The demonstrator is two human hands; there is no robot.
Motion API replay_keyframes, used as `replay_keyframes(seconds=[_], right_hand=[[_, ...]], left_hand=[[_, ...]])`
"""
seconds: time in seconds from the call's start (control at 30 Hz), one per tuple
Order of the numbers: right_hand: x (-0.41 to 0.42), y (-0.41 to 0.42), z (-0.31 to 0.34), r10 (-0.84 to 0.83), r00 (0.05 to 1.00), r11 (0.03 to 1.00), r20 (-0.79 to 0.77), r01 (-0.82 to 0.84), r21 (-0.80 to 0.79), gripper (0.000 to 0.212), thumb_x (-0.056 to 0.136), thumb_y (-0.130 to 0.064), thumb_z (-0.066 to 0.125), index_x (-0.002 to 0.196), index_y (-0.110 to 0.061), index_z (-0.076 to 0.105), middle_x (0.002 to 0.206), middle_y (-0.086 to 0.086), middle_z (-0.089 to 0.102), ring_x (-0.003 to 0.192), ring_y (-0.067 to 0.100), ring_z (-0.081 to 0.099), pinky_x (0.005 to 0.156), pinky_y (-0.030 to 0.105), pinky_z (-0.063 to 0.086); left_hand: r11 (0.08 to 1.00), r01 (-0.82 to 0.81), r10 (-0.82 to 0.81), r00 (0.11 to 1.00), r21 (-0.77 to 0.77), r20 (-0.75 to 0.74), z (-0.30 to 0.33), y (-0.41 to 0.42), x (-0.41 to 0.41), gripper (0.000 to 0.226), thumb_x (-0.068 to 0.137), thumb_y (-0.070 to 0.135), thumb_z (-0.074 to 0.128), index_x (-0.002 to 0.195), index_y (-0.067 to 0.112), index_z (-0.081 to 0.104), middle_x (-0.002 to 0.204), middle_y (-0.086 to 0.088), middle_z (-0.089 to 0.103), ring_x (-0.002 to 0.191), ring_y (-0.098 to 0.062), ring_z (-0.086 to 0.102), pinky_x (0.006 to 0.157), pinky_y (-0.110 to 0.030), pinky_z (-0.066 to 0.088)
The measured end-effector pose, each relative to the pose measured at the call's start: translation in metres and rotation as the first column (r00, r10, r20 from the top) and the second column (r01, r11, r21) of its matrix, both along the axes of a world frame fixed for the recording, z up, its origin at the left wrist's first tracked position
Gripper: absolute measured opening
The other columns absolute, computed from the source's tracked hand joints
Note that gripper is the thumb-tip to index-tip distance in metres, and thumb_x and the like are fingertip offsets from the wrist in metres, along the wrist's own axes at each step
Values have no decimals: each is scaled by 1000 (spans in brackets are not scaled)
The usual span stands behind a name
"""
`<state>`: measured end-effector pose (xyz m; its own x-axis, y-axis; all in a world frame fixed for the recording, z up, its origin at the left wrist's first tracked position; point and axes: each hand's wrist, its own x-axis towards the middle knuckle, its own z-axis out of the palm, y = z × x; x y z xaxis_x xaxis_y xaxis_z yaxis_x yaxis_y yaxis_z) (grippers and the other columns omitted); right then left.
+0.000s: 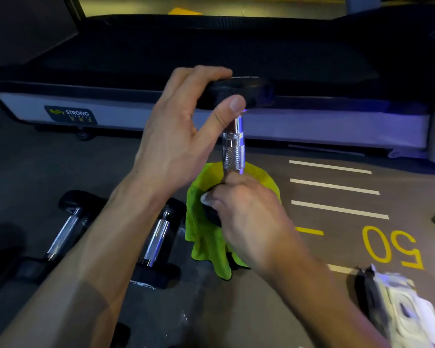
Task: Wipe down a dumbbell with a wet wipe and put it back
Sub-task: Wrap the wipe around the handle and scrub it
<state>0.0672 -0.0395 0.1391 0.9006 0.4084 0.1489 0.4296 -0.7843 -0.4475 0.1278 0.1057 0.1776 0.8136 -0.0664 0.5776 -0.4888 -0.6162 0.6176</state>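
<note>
A dumbbell (233, 144) with black ends and a knurled chrome handle stands upright in the middle of the view. My left hand (178, 131) grips its top black end from above. My right hand (249, 212) is closed around the lower end and presses a bright green cloth (206, 237) against it. The cloth wraps the bottom end and hangs down below it. The lower black end is mostly hidden by the cloth and my fingers.
Two more dumbbells (68, 227) (158, 239) lie on the grey floor at the left. A wipes packet (399, 305) lies at the lower right. A treadmill base (136, 116) runs across behind. Floor markings (334, 187) and a yellow "50" sit to the right.
</note>
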Motion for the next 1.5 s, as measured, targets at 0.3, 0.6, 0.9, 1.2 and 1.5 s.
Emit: replay_keyframes(seconds=[0.3, 0.6, 0.9, 1.2, 1.5], right_hand=[[-6, 3, 2, -31, 997, 999, -68, 32, 14, 21, 88, -10, 59, 97, -19, 76, 102, -4, 64, 97, 19, 61, 79, 31, 52], [-11, -18, -19, -40, 988, 992, 150, 21, 122, 21, 84, -14, 62, 90, -26, 78, 89, -3, 67, 84, 24, 64, 78, 29, 48], [5, -51, -15, -17, 994, 931, -110, 56, 360, 18, 92, -20, 76, 99, -36, 83, 93, -21, 66, 93, 3, 64, 75, 7, 43], [13, -24, -30, -109, 967, 949, 231, 32, 315, 14, 93, -17, 70, 98, -20, 82, 85, -8, 60, 76, 14, 61, 65, 20, 40], [23, -17, -15, -168, 860, 961, 483, 35, 273, 13, 91, -4, 65, 98, -9, 75, 94, 9, 59, 82, 31, 61, 69, 31, 43]], left_hand=[[998, 49, -48, 999, -35, 13, 0, -10, -8, 46, 101, 54, 60, 138, 26, 62, 126, 11, 53, 116, -4, 59, 97, -34, 53], [998, 31, -31, 1000, -60, 5, -2, -1, -8, 43, 102, 50, 62, 138, 27, 63, 125, 11, 53, 113, 0, 58, 92, -23, 49], [995, 47, -48, 999, -85, -14, -1, -5, -6, 44, 101, 52, 62, 137, 28, 62, 125, 12, 53, 117, -5, 60, 99, -35, 53], [988, 92, -98, 994, -127, -48, 1, -9, -4, 41, 100, 52, 63, 135, 30, 63, 124, 16, 53, 121, -6, 60, 105, -40, 52], [986, 104, -112, 992, -128, -53, 3, -8, 0, 39, 100, 50, 63, 133, 30, 63, 123, 12, 54, 118, 0, 58, 107, -33, 50]])
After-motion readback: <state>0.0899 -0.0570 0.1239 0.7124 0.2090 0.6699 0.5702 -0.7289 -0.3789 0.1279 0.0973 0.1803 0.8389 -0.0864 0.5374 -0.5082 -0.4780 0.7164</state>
